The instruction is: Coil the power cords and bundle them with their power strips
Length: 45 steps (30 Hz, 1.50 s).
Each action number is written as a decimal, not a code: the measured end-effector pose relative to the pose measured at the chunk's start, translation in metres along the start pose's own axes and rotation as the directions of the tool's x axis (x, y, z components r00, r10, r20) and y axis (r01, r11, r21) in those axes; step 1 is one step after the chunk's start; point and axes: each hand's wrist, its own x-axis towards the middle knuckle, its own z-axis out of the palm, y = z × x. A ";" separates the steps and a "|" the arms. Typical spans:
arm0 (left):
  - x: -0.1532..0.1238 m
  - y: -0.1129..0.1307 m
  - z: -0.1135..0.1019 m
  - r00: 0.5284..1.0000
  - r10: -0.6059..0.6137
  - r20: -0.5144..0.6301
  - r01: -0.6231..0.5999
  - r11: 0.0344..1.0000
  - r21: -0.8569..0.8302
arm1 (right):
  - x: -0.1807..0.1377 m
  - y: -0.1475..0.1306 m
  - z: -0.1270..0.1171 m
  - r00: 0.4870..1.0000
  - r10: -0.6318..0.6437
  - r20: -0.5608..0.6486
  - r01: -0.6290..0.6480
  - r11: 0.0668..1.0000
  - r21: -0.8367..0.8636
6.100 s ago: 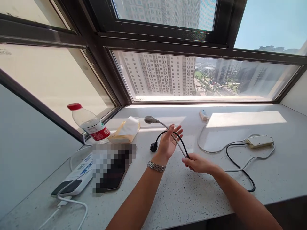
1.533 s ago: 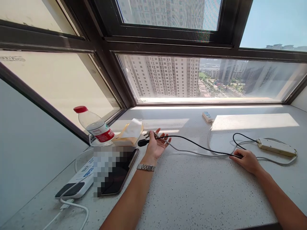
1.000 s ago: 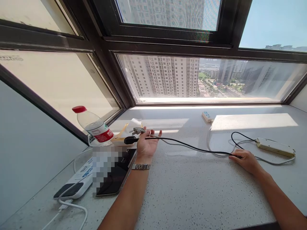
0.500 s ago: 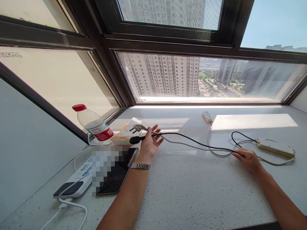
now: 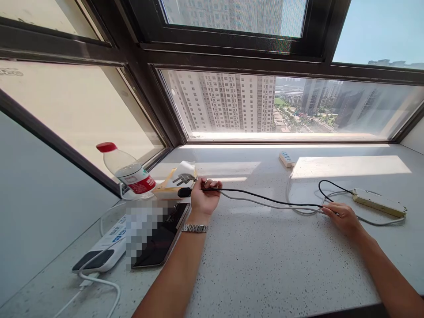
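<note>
Sunlit speckled sill [image 5: 265, 269], tall bldgs [image 5: 232, 104] outside; clock dial centred on the L hand [image 5: 206, 197], 12 = window. L hand's fingers are curled round blk cord [image 5: 244, 191] & gry cord [image 5: 251, 201] just behind their ends: gry plug [image 5: 184, 178] sticks out at 10, prongs twd 9, blk plug [image 5: 184, 192] at 9. R hand [image 5: 342, 216], out at 3, pinches both cords w/ thumb & fingers. B/w hands the cords run side by side, slightly slack, blk above gry. Past R hand lies the strip [image 5: 379, 203], also at 3, blk cord looping into it; small socket [image 5: 286, 159] at 2, its lead dropping into the loops nr R hand.

Risks, my read: loops overlap by the strip, so a hard pull twd 9 could snag them & drag strip or small socket along. If L hand has one cord tighter than the other (can't tell), the loose one could slide & leave plug ends uneven. Both plugs are nr the tissue pack [image 5: 168, 193] at 9, touching or not unclear; a shove that way could push it into the bottle [image 5: 132, 174] & tip it, bad w/ strip & white unit [image 5: 99, 258] (8) about. Phone [image 5: 155, 251] lies by L wrist, 7-8; if L grip slips, gry plug could drop prongs-first & scratch its glass
</note>
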 end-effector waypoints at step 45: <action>-0.010 0.013 0.039 0.878 0.370 0.305 -0.403 0.228 0.886 | 0.022 -0.124 -0.038 0.826 -0.220 0.519 0.056 0.948 0.313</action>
